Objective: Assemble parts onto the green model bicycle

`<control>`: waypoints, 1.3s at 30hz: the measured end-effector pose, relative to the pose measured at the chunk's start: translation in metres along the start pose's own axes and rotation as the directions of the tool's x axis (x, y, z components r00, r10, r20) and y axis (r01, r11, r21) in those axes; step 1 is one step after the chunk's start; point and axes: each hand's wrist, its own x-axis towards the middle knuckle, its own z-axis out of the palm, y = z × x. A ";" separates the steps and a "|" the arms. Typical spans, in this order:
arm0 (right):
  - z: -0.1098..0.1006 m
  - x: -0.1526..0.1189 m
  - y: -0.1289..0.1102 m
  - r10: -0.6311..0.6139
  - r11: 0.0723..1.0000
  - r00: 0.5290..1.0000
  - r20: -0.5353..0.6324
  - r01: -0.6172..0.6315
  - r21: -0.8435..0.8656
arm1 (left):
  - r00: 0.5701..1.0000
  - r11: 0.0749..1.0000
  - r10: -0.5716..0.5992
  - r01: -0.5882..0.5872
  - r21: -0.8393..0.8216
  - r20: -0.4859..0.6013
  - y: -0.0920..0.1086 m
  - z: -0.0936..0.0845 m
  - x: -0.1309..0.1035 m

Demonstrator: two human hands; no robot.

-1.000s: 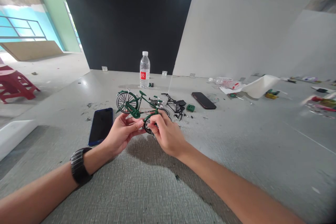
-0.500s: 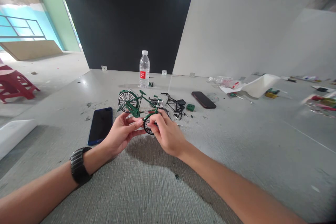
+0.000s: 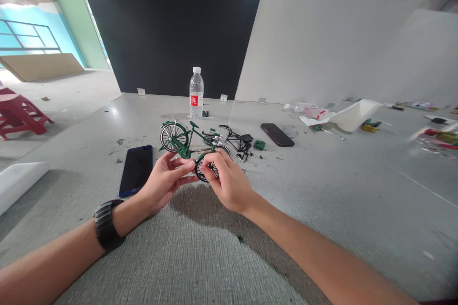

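Observation:
A green model bicycle (image 3: pixel 184 151) is held up over the table, its rear wheel toward the upper left and its front wheel (image 3: pixel 201 169) low between my hands. My left hand (image 3: pixel 171 177) grips it near the front wheel, thumb on top and fingers underneath. With fingers curled, my right hand (image 3: pixel 229 182) pinches at the right side of that front wheel; the exact spot under the fingertips is hidden. Just behind the bicycle lie black bicycle-shaped plastic parts (image 3: pixel 240 140) and a small green block (image 3: pixel 259 145).
A water bottle (image 3: pixel 196 95) stands at the back. One phone (image 3: pixel 136 171) lies left of my left hand, another phone (image 3: pixel 277 134) to the right. Farther right are a lying bottle (image 3: pixel 307 110) and a white tray (image 3: pixel 356 115). A red stool (image 3: pixel 21 112) stands beyond the table's left edge.
The view has shifted very slightly. Both hands keep their grip on the bicycle, and my right fingers have moved only a little at the front wheel.

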 end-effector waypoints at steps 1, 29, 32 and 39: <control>0.000 0.000 0.000 -0.008 1.000 1.000 -0.003 0.008 0.009 | 1.000 1.000 -0.001 0.001 0.006 0.001 0.000 0.000 0.000; -0.002 -0.002 -0.002 0.094 0.991 0.995 -0.026 -0.091 0.103 | 1.000 0.999 0.004 -0.004 0.039 -0.006 -0.001 0.002 -0.001; -0.003 -0.002 -0.002 0.112 0.987 0.994 0.006 -0.112 0.115 | 1.000 0.999 0.001 -0.001 0.039 0.000 -0.001 0.002 -0.001; -0.004 0.000 0.000 0.110 0.983 0.993 0.040 -0.114 0.144 | 1.000 0.998 -0.009 0.008 0.063 0.010 0.001 0.003 -0.001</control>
